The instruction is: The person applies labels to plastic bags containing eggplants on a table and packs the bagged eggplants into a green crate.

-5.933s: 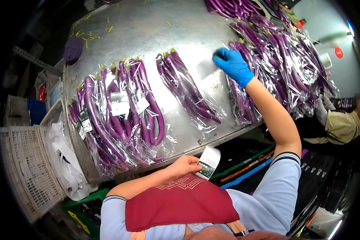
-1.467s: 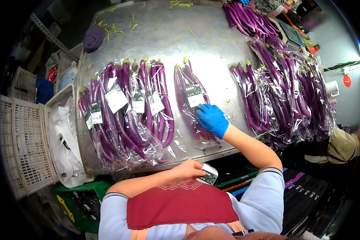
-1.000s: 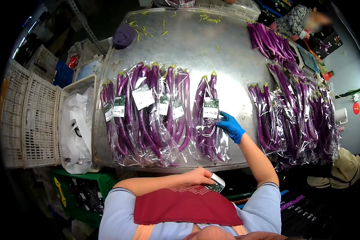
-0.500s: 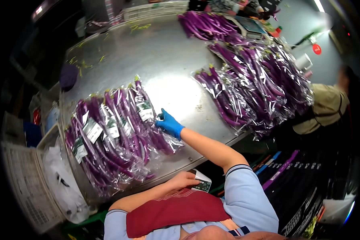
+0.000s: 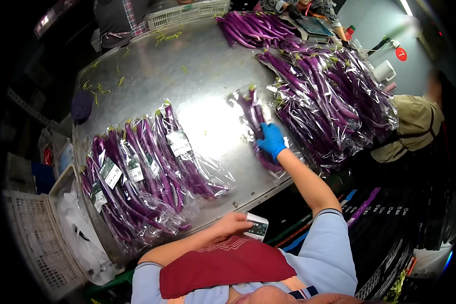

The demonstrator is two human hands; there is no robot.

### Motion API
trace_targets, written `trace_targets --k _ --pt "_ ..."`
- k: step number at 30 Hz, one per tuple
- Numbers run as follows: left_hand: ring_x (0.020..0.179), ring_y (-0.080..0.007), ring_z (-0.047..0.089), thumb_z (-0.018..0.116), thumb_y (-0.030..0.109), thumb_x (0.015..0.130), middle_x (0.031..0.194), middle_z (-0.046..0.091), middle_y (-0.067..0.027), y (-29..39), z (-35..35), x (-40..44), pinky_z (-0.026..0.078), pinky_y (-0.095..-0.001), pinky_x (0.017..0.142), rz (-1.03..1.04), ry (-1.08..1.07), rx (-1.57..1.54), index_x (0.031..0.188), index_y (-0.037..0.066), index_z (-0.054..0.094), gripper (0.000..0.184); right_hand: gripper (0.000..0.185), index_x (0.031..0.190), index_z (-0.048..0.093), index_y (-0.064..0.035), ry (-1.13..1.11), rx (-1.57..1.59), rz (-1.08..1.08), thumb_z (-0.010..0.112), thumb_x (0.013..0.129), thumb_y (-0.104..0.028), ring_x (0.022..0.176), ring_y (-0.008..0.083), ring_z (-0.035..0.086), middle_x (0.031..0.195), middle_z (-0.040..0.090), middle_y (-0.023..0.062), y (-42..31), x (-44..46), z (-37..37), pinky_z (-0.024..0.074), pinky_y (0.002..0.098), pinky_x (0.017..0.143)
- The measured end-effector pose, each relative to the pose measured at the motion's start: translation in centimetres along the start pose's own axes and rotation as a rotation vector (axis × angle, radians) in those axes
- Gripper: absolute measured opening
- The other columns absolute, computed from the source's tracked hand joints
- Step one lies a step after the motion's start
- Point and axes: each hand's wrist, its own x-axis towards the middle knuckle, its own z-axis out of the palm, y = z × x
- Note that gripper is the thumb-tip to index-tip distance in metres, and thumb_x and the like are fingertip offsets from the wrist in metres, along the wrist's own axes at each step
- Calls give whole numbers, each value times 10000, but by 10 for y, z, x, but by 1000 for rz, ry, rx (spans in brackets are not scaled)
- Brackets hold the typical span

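My right hand [image 5: 272,141], in a blue glove, is closed on a bag of eggplants [image 5: 253,114] that lies between the two groups on the metal table [image 5: 157,66]. No label shows on this bag. Near my apron, my left hand [image 5: 231,224] pinches a strip of green and white labels [image 5: 257,226]. Several labelled bags of eggplants [image 5: 131,177] lie side by side at the table's left. A heap of bagged eggplants [image 5: 329,101] without visible labels covers the right side.
Loose eggplants [image 5: 253,28] lie at the back beside a scale [image 5: 314,26], where a person's gloved hand shows. Another person stands at the back left. A purple cloth [image 5: 81,106], green stem bits and a white crate [image 5: 187,13] are in view. At right is a person in khaki [image 5: 415,124].
My right hand has moved right from the labelled bags to a bag by the right heap, and that bag has come away leftward. My left hand still holds the labels.
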Motion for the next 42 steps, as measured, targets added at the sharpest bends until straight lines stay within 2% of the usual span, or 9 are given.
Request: trace_targets --k 7,9,11,15,17,22,27,31,42 --pt "732 -99 557 571 85 796 852 606 -35 22 10 3 460 -233 666 196 90 6 987 7 578 206 469 1054 481 -14 -153 436 -253 632 665 -228 911 358 483 960 515 217 -97 -14 22 402 369 782" --pt "734 -110 565 569 74 793 856 606 -46 52 22 -16 465 -246 675 111 168 -100 973 -5 573 197 391 1036 501 -17 -7 435 -701 578 761 -284 889 316 508 1018 522 160 -111 -27 -15 414 377 751" --pt "756 -120 569 579 84 786 856 602 -62 51 15 -14 458 -249 699 222 104 -178 952 -29 565 201 378 1072 521 -27 -988 876 -152 564 795 -279 823 185 538 982 571 114 -125 -54 -68 420 302 749" --pt "788 -123 571 573 118 796 871 603 -70 44 6 -21 464 -242 700 158 43 -164 982 -34 554 241 271 874 586 13 -1391 530 -318 599 778 -240 704 91 472 765 557 36 -103 -81 -99 394 255 630" --pt "806 -124 569 574 119 795 888 604 -76 38 5 -22 455 -238 721 86 -55 -123 980 -37 558 242 226 790 586 17 -1428 747 -182 626 751 -202 682 79 465 713 540 19 -93 -92 -109 385 251 612" --pt "780 -117 578 587 95 783 897 613 -82 27 10 -28 448 -220 705 -7 -196 -18 985 -41 568 244 243 860 577 4 -1424 556 -15 624 734 -198 750 120 532 790 575 63 -60 -94 -123 421 258 674" --pt "693 -95 566 555 82 799 827 616 -62 15 7 -30 443 -208 611 3 -24 -22 971 -35 573 209 262 937 554 -33 -577 47 -447 581 753 -218 804 271 558 904 560 147 -66 -131 -92 437 339 702" --pt "625 -69 540 553 90 801 776 608 -35 16 11 -35 414 -197 532 28 134 -154 933 -24 583 176 227 835 590 -23 -857 409 -214 593 752 -235 668 275 568 738 577 150 -116 -154 -98 446 337 619" --pt "602 -82 536 560 74 794 768 607 -51 16 5 -32 419 -198 532 43 171 -29 899 -30 595 151 196 780 569 -32 -487 315 -245 521 713 -211 690 341 549 743 561 167 -102 -147 -76 443 392 603"
